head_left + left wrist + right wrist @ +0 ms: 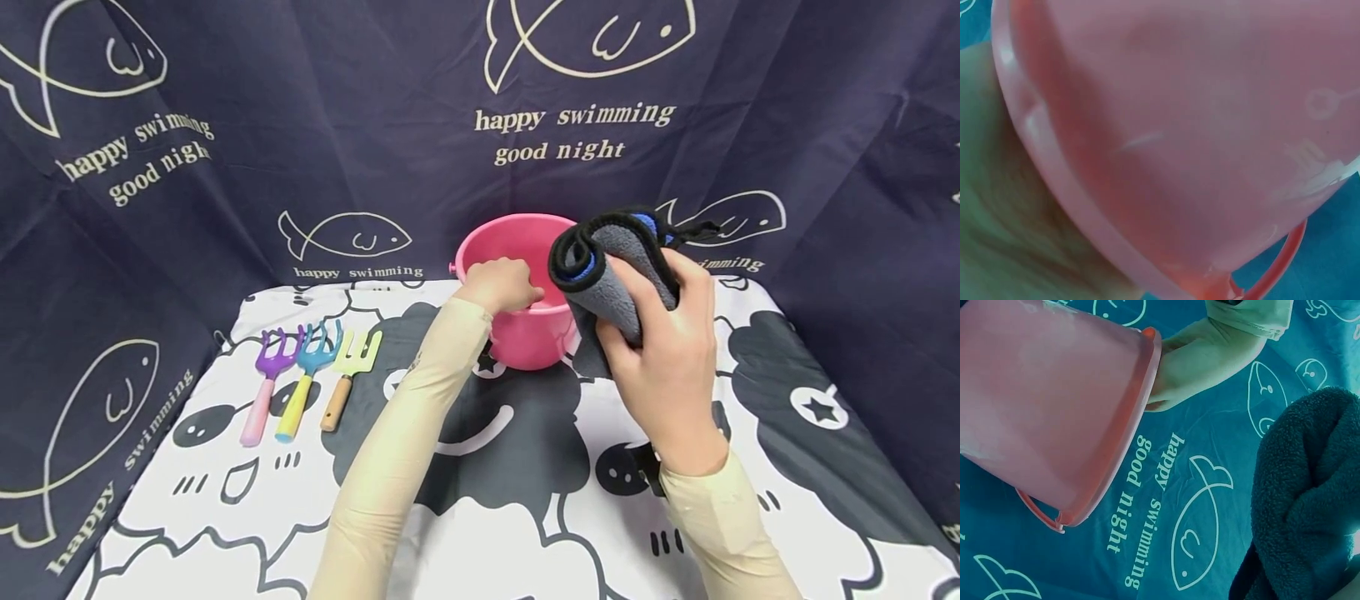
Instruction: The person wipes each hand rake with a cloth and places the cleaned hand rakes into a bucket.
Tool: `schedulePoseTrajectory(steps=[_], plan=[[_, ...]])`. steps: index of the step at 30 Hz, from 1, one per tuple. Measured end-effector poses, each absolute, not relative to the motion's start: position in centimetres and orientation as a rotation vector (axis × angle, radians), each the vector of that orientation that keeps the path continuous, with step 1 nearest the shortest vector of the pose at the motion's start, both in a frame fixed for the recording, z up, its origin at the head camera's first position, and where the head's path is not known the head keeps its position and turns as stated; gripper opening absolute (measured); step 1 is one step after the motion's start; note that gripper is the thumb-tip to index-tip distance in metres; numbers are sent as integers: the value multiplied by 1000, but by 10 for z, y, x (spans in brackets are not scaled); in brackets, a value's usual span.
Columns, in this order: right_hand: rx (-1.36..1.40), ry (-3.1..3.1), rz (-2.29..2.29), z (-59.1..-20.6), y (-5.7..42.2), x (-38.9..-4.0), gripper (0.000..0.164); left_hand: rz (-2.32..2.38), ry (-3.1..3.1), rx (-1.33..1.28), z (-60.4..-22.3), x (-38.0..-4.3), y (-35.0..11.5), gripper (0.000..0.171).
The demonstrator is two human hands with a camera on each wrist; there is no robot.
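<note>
In the head view, a pink bucket (534, 337) stands upright toward the back of the table. My left hand (497, 283) reaches over its near rim with bent fingers; the fingertips are hidden inside, and whether they hold anything does not show. The bucket's outer wall (1197, 137) fills most of the left wrist view. To the right, above the table, my right hand (663, 358) grips a folded grey towel (618, 279) with black edging and blue showing in its folds. The towel's dark bulk (1304, 500) appears at right in the right wrist view.
Left of the bucket lie a purple hand fork (276, 358) with a pink handle, a blue one (315, 357) with a yellow handle, and a light green one (356, 354) with a wooden handle. Dark printed cloth (360, 125) hangs behind the table. The bucket's handle (1038, 509) hangs at its side.
</note>
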State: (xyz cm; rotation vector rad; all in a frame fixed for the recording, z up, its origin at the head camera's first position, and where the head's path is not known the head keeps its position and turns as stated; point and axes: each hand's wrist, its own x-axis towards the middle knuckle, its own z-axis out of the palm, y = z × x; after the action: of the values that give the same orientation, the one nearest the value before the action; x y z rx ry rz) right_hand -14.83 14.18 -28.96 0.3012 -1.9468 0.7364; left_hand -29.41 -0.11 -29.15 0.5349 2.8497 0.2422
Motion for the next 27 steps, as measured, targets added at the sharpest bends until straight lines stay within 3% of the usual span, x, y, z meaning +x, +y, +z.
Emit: schedulePoseTrajectory(steps=[9,15,21,27], plan=[[327,-1959,736,-290,140,-148,45,292,2915,534,-298,-296,-7,34],[341,-1940,734,-289,138,-148,43,429,3164,538,-295,-291,-24,27],[350,-1947,743,-290,137,-149,43,587,3475,425,-305,-280,-69,23],[342,-1969,741,-293,138,-149,44,636,3442,198,-343,-255,-136,20]])
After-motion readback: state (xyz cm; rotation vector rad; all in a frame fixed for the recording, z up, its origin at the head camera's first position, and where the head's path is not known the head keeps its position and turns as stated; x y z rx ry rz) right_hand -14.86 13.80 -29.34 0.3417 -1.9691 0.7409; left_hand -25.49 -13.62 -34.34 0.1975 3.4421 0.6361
